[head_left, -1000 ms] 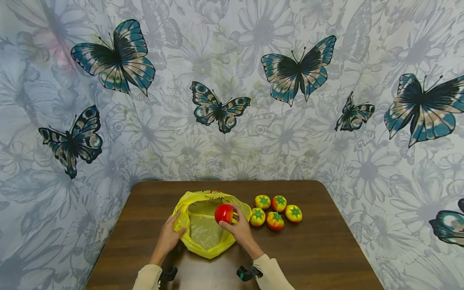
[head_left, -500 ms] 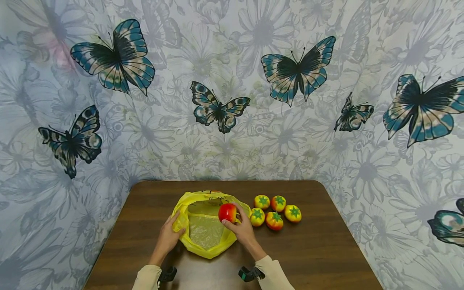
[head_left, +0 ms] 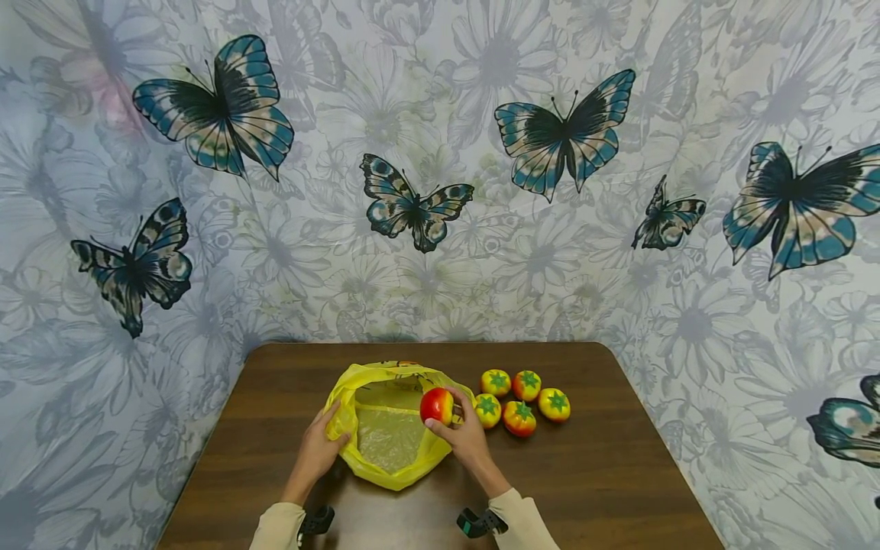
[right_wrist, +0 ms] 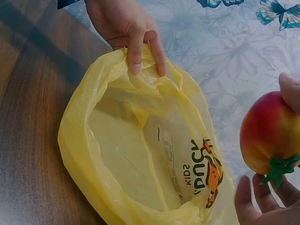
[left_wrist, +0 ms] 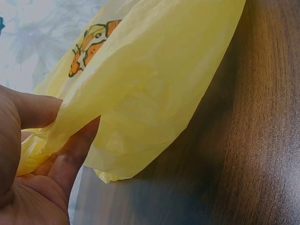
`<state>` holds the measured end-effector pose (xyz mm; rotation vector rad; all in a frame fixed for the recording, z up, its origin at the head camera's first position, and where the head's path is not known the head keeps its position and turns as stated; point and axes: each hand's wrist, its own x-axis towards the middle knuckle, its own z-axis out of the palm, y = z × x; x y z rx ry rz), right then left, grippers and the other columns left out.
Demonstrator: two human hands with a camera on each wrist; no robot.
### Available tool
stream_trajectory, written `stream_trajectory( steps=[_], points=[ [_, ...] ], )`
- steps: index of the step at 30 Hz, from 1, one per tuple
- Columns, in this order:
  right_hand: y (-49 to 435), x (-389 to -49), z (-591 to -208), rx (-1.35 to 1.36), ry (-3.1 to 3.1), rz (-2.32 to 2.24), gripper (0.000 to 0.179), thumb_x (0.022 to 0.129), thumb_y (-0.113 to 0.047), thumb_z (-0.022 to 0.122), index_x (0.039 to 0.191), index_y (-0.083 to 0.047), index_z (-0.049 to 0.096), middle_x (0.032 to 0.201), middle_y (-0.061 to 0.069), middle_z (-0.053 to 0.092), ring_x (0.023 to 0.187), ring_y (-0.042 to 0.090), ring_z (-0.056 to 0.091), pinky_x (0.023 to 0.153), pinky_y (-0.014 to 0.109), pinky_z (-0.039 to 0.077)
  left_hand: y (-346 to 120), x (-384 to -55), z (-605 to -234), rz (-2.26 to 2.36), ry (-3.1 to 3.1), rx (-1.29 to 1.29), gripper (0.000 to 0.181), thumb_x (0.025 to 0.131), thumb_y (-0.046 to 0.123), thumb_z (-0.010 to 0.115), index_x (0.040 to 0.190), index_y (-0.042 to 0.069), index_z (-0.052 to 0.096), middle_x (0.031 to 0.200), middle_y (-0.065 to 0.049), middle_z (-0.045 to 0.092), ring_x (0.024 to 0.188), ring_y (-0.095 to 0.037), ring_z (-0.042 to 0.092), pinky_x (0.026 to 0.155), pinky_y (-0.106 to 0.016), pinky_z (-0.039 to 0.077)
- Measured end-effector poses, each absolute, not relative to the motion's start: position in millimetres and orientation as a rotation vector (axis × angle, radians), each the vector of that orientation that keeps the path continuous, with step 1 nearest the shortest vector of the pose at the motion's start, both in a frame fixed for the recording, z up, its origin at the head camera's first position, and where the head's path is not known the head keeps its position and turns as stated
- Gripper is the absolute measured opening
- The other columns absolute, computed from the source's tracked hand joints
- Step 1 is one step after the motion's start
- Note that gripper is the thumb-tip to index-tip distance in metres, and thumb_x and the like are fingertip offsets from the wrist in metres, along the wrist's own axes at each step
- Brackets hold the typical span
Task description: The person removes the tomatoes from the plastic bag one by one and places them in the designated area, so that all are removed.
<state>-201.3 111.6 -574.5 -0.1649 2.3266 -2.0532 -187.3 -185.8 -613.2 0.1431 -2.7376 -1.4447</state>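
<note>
A yellow plastic bag point(head_left: 396, 478) stands on the table with its mouth wide and facing up; I see nothing inside it. My left hand point(head_left: 319, 449) pinches the bag's left rim between thumb and fingers, and the left wrist view shows the thin film point(left_wrist: 140, 93) folded in that grip. Over the right side of the bag's mouth, my right hand point(head_left: 469, 441) holds a tomato point(head_left: 435, 406) between thumb and fingers. This tomato point(right_wrist: 268, 133) is glossy, red turning yellow towards its green leafy top, and hangs apart from the bag in the right wrist view.
Right of the bag, several more red-and-yellow tomatoes point(head_left: 519, 418) with green tops sit close together on the brown wooden table point(head_left: 591, 489). Behind the table's far edge rises a wall point(head_left: 302, 290) with butterfly and flower wallpaper.
My right hand has shifted slightly right with the tomato, nearer the bag's right rim. The tomato has turned, so more of its yellow side shows. My left hand keeps its grip on the bag.
</note>
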Motion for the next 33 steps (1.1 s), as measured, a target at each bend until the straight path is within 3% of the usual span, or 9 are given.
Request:
stream_trajectory(
  steps=[10,17,22,26,33],
  points=[
    [115,-200,-578,-0.155,2.268,-2.095,0.072,0.082,-0.024,0.079,0.144,-0.013,0.043,0.145,0.017,0.041,0.117,0.027,0.057,0.086,0.026,0.055,-188,-188,-618,-1.408,-2.734,0.119,0.072,0.084,0.001,0.070,0.149,0.000,0.038,0.152,-0.031,0.034,0.138,-0.049,0.036,0.110,-0.061,0.035],
    [118,-200,-576,-0.064,2.208,-2.127,0.078,0.080,-0.022,0.081,0.147,-0.015,0.041,0.145,0.014,0.043,0.119,0.029,0.054,0.090,0.027,0.054,-188,-187,-618,-1.423,-2.729,0.121,0.072,0.085,0.002,0.070,0.150,0.001,0.038,0.153,-0.031,0.034,0.138,-0.049,0.036,0.109,-0.061,0.036],
    [121,-202,-576,-0.079,2.048,-2.211,0.068,0.092,-0.023,0.068,0.150,-0.012,0.035,0.147,0.015,0.041,0.119,0.024,0.055,0.092,0.025,0.053,-188,-188,-618,-1.432,-2.720,0.122,0.072,0.085,0.002,0.070,0.150,0.001,0.038,0.153,-0.031,0.034,0.138,-0.049,0.037,0.109,-0.060,0.036],
    [124,-203,-574,-0.065,1.979,-2.234,0.062,0.098,-0.028,0.058,0.152,-0.015,0.032,0.145,0.016,0.042,0.112,0.019,0.060,0.092,0.027,0.053,-188,-188,-619,-1.417,-2.711,0.116,0.072,0.084,0.001,0.071,0.149,0.000,0.039,0.152,-0.031,0.035,0.137,-0.049,0.038,0.108,-0.061,0.037],
    [129,-202,-573,-0.030,2.071,-2.201,0.058,0.095,-0.025,0.063,0.148,-0.023,0.040,0.135,0.015,0.052,0.095,0.013,0.060,0.082,0.030,0.052,-188,-188,-619,-1.431,-2.709,0.126,0.072,0.084,0.002,0.070,0.149,0.001,0.039,0.152,-0.030,0.034,0.138,-0.049,0.036,0.109,-0.061,0.036]
  ],
)
